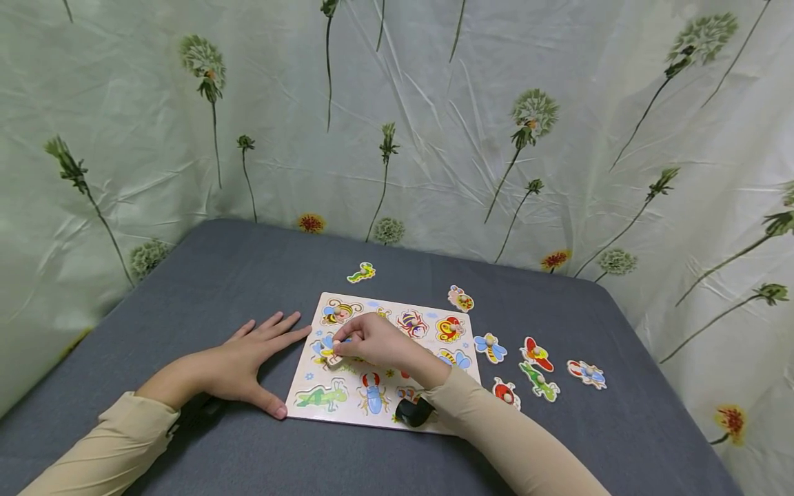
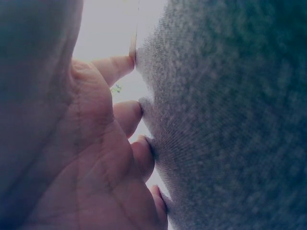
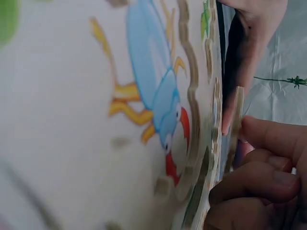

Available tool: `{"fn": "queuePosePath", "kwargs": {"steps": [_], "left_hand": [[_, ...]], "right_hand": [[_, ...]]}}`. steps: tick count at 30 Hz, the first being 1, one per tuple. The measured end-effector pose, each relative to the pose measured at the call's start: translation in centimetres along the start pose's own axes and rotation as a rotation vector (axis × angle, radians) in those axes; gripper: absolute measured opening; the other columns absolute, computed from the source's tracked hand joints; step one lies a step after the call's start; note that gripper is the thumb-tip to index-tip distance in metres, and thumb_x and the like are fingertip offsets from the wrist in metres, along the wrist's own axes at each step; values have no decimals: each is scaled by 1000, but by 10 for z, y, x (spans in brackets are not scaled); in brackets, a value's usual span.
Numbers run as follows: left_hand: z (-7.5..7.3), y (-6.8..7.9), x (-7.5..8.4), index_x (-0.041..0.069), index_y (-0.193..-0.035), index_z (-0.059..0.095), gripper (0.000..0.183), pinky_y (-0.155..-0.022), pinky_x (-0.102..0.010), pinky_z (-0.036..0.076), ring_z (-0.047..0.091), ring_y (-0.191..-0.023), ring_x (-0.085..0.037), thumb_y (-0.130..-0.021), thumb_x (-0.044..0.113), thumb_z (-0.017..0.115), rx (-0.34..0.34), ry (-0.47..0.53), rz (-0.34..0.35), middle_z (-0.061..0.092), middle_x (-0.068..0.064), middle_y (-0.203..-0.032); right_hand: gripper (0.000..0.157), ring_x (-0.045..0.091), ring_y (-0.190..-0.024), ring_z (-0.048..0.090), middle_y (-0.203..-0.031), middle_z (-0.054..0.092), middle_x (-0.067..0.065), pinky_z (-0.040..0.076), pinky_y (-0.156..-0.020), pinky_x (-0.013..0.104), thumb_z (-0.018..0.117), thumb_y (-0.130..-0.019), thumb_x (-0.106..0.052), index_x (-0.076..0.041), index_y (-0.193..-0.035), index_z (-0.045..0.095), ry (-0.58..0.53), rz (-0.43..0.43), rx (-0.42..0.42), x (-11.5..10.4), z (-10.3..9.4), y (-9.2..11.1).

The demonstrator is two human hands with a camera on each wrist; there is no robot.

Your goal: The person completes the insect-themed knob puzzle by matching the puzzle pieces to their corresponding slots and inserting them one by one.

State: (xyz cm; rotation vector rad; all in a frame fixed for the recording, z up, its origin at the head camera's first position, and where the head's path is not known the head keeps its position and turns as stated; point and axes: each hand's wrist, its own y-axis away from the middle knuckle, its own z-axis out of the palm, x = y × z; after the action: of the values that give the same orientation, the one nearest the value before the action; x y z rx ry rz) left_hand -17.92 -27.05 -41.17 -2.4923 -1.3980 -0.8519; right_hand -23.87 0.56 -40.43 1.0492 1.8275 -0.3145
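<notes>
A wooden peg puzzle board [image 1: 347,375] with printed insects lies on the table. My right hand [image 1: 387,344] pinches a thin wooden puzzle piece [image 1: 331,359] between thumb and fingers over the board's left part. In the right wrist view that piece shows edge-on and tilted, so its picture is hidden. My left hand [image 1: 245,362] lies with spread fingers on the table, thumb and fingertip touching the board's left edge. The left wrist view shows its palm and fingertips against the grey cloth. Near the right hand, a printed blue beetle [image 3: 151,62] fills the right wrist view.
Right of the board lie several loose pieces, among them a dragonfly [image 1: 491,348], a ladybird [image 1: 506,393], a red-winged insect [image 1: 537,354], a green insect [image 1: 540,382] and a blue-winged one [image 1: 586,374]. A caterpillar piece [image 1: 361,273] and a spotted piece [image 1: 461,299] lie behind.
</notes>
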Motion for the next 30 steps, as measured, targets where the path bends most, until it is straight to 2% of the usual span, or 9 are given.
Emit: {"fn": "queuePosePath", "kwargs": {"steps": [11, 30], "left_hand": [[1, 0, -2, 23, -172, 31, 128, -120, -85, 4, 7, -165, -55, -69, 69, 92, -1, -3, 2, 13, -18, -181], [-1, -1, -1, 22, -171, 31, 129, -121, -84, 4, 8, -165, -55, -69, 71, 92, 1, -8, 1, 14, -18, -181]], "right_hand": [[9, 8, -47, 36, -55, 48, -6, 32, -49, 23, 75, -103, -19, -13, -107, 80, 76, 44, -42, -6, 5, -4], [8, 6, -48, 37, -56, 48, -6, 30, -49, 22, 77, -101, -17, -12, -106, 80, 140, 63, -29, -16, 9, -10]]}}
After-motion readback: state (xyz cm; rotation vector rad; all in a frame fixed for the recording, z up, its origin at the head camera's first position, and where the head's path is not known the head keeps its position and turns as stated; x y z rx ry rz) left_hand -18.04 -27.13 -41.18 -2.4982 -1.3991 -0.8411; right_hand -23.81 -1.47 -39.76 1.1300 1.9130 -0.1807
